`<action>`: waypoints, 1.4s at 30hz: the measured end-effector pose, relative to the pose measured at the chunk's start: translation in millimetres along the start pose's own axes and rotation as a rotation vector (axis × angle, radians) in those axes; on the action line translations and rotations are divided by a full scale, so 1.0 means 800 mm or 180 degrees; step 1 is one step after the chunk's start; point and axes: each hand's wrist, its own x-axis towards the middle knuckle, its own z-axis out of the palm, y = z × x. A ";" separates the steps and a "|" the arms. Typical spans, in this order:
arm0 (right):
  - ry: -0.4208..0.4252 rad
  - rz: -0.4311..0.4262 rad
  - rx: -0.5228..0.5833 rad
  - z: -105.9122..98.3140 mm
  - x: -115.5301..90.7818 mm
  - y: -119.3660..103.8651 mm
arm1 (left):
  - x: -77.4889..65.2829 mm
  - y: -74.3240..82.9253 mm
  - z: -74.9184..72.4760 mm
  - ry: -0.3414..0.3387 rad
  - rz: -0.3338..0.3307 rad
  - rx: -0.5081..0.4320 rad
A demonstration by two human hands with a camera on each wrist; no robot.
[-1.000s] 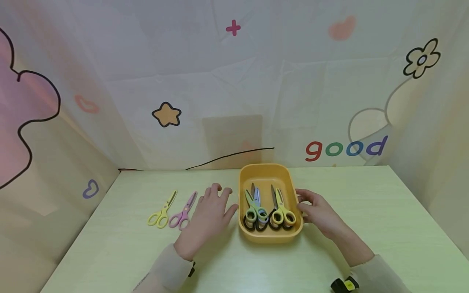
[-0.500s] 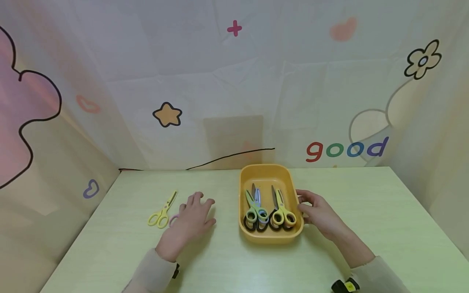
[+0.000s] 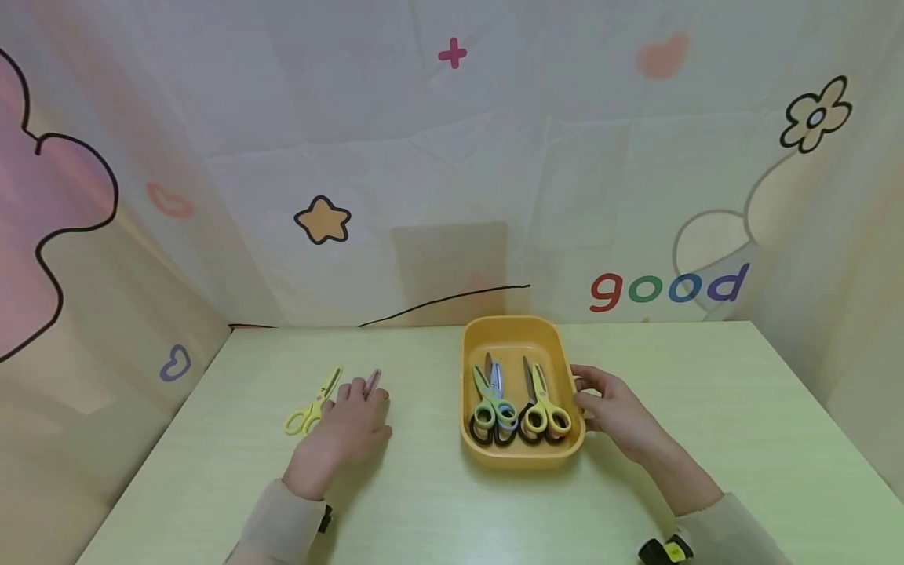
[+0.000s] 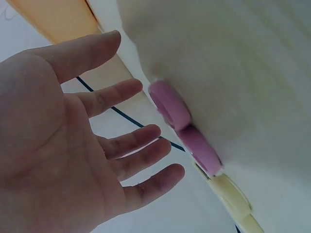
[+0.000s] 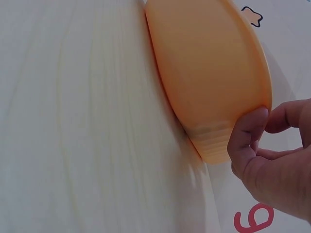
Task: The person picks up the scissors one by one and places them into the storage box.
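Observation:
Palm down, my left hand (image 3: 342,428) hovers over pink scissors (image 3: 373,382), hiding most of them in the head view. Its fingers are spread and hold nothing; in the left wrist view the pink handle loops (image 4: 167,104) lie just beyond the fingertips. Yellow scissors (image 3: 326,388) lie at that hand's left side. At the right, my right hand (image 3: 621,412) grips the rim of a yellow-orange tray (image 3: 512,333), fingers bent against its side. Inside the tray are green scissors (image 3: 482,383), blue scissors (image 3: 497,377), another yellow pair (image 3: 541,392) and black-handled scissors (image 3: 473,433).
The pale wood-grain table (image 3: 424,510) ends at the back against a printed cloth (image 3: 438,173), which also hangs on both sides. Black-and-yellow gear (image 3: 665,551) sits by the right sleeve.
My left hand has moved left, away from the tray's side and over to the pink scissors, now covering most of them. My right hand and the tray have stayed in place.

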 end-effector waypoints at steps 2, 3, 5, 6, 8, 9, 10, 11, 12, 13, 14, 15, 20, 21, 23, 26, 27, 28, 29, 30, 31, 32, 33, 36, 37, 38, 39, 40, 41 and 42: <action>0.0004 0.0004 -0.0002 0.000 0.000 0.000 | 0.001 -0.004 0.001 0.0023 -0.0036 0.0029; 0.0007 0.0008 -0.0004 0.000 0.000 0.000 | 0.001 -0.005 0.000 0.0021 -0.0051 0.0028; 0.0013 0.0015 -0.0006 0.000 0.001 0.000 | 0.002 -0.007 0.000 0.0002 -0.0088 0.0027; 0.0019 0.0018 -0.0010 0.000 0.001 0.000 | 0.003 -0.009 -0.001 -0.0016 -0.0101 0.0031; 0.0025 0.0024 -0.0016 0.000 0.002 0.000 | 0.003 -0.011 -0.001 -0.0037 -0.0097 0.0037; 0.0025 0.0023 -0.0016 0.000 0.002 0.000 | 0.004 -0.012 -0.001 -0.0041 -0.0086 0.0036; 0.0024 0.0021 -0.0014 0.000 0.002 0.000 | 0.004 -0.013 -0.001 -0.0046 -0.0075 0.0038; 0.0023 0.0018 -0.0013 0.000 0.002 0.000 | 0.004 -0.014 -0.001 -0.0045 -0.0053 0.0056; 0.0022 0.0016 -0.0010 0.000 0.002 0.001 | 0.005 -0.014 0.000 -0.0041 -0.0032 0.0061; 0.0022 0.0012 -0.0008 0.000 0.002 0.000 | 0.005 -0.014 0.000 -0.0033 -0.0008 0.0066; 0.0023 0.0011 -0.0007 0.000 0.003 0.000 | 0.006 -0.013 0.000 -0.0027 0.0011 0.0071; 0.0023 0.0011 -0.0009 0.000 0.003 0.000 | 0.006 -0.013 -0.001 -0.0012 0.0033 0.0071; 0.0033 0.0035 -0.0026 0.000 0.003 0.000 | 0.011 -0.005 0.002 0.0024 0.0104 0.0091; 0.0036 0.0039 -0.0029 0.001 0.002 0.000 | 0.013 -0.003 0.004 0.0025 0.0116 0.0086; 0.0040 0.0045 -0.0026 0.001 0.002 0.001 | 0.017 0.001 0.007 0.0024 0.0152 0.0063; 0.0044 0.0045 -0.0018 0.001 0.002 0.001 | 0.022 0.009 0.010 0.0019 0.0186 0.0037; 0.0045 0.0047 -0.0012 0.001 0.002 0.002 | 0.023 0.012 0.010 0.0021 0.0194 0.0036; 0.0043 0.0045 -0.0009 0.001 0.002 0.002 | 0.024 0.016 0.009 0.0027 0.0204 0.0026; 0.0046 0.0046 -0.0009 0.001 0.002 0.002 | 0.025 0.020 0.008 0.0023 0.0201 0.0023; 0.0047 0.0047 -0.0009 0.001 0.002 0.002 | 0.026 0.023 0.007 0.0021 0.0199 0.0014; 0.0052 0.0056 -0.0011 0.001 0.002 0.002 | 0.026 0.027 0.006 0.0017 0.0195 -0.0002; 0.0054 0.0059 -0.0019 0.001 0.002 0.003 | 0.027 0.030 0.004 0.0019 0.0190 -0.0011; 0.0057 0.0059 -0.0020 0.001 0.002 0.003 | 0.027 0.033 0.003 0.0021 0.0181 -0.0025; 0.0064 0.0057 -0.0008 0.000 0.002 0.003 | 0.029 0.040 0.001 0.0000 0.0150 -0.0028; 0.0064 0.0055 -0.0003 0.000 0.002 0.004 | 0.030 0.041 0.002 -0.0003 0.0141 -0.0026; 0.0061 0.0045 0.0002 0.000 0.002 0.004 | 0.030 0.042 0.002 -0.0007 0.0134 -0.0019; 0.0059 0.0042 0.0013 0.000 0.002 0.004 | 0.031 0.042 0.003 -0.0018 0.0127 -0.0022; 0.0057 0.0041 0.0017 0.000 0.002 0.004 | 0.032 0.042 0.003 -0.0027 0.0120 -0.0023; 0.0059 0.0040 0.0016 0.000 0.002 0.004 | 0.031 0.042 0.004 -0.0034 0.0113 -0.0036; 0.0057 0.0041 0.0016 0.000 0.002 0.004 | 0.031 0.041 0.004 -0.0039 0.0109 -0.0042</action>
